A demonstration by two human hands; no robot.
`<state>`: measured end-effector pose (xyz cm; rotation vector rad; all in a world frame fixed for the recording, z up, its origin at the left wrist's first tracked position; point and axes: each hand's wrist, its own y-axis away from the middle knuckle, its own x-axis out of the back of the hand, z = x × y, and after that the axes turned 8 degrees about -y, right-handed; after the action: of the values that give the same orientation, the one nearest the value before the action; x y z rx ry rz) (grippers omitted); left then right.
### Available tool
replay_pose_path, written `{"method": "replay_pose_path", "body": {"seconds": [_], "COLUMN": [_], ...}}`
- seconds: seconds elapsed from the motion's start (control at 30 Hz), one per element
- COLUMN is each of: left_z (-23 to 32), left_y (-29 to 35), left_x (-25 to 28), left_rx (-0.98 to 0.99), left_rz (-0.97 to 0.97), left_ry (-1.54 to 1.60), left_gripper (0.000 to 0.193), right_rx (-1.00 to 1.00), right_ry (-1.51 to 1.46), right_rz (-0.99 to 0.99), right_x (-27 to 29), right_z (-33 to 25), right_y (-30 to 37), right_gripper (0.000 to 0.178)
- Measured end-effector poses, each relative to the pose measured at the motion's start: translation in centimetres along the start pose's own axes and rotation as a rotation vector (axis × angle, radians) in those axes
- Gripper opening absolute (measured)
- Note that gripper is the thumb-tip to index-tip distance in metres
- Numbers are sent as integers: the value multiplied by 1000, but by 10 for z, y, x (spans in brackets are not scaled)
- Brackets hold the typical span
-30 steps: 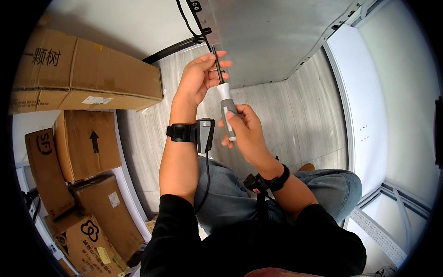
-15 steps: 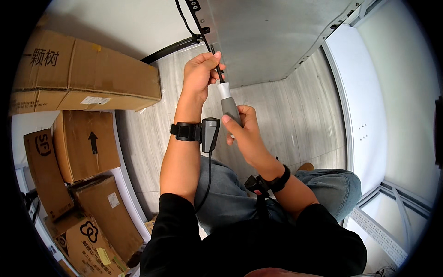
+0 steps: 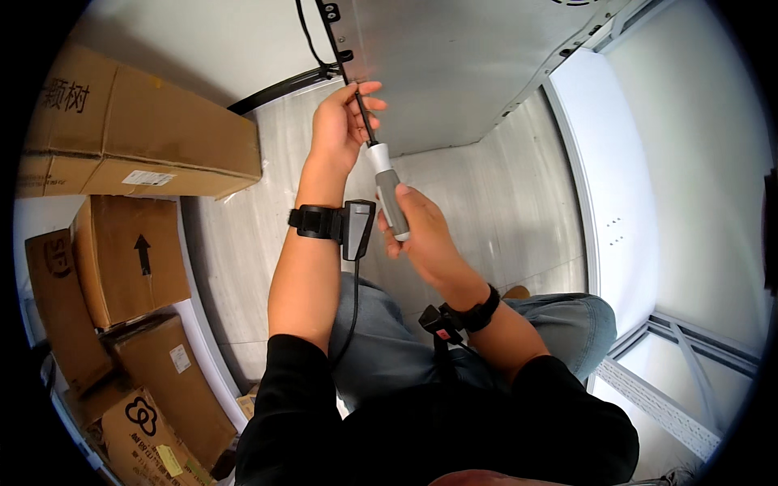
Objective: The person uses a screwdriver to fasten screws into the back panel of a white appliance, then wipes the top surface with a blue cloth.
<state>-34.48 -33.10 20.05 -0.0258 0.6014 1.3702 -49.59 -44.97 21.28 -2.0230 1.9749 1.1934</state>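
Far left: brown cardboard boxes (image 3: 121, 251); next, left hand (image 3: 336, 125) at the shaft (image 3: 366, 120) of the screwdriver (image 3: 386, 180), fingers partly spread, cannot tell whether it pinches. Screwdriver lies aslant between both hands, shaft directed at the left edge of the grey metal cabinet (image 3: 462, 77); tip contact unclear. Right hand (image 3: 423, 229) clasps the grey handle (image 3: 391, 201), fingers curled round it, thumb against it. Far right: white panel (image 3: 613, 178)

Floor (image 3: 519, 219) is that greyish wood-plank look, and the white-edged shelf (image 3: 209, 350) on the left's got a bunch of brown cardboard boxes (image 3: 121, 259) sitting on it.
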Motion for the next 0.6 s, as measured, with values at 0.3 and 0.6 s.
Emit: {"method": "replay_pose_path", "body": {"seconds": [0.3,0.6], "left_z": [-3,-9], "left_y": [-7,2], "left_x": [-1,-27], "left_rx": [-6,7], "left_rz": [43,-32], "left_ry": [92,129], "left_gripper": [32,35], "right_rx": [38,13], "right_ry": [158,181], "right_rz": [-11,40], "right_x": [1,21], "right_z": [-5,-49], "right_y": [10,31], "right_gripper": [37,38]}}
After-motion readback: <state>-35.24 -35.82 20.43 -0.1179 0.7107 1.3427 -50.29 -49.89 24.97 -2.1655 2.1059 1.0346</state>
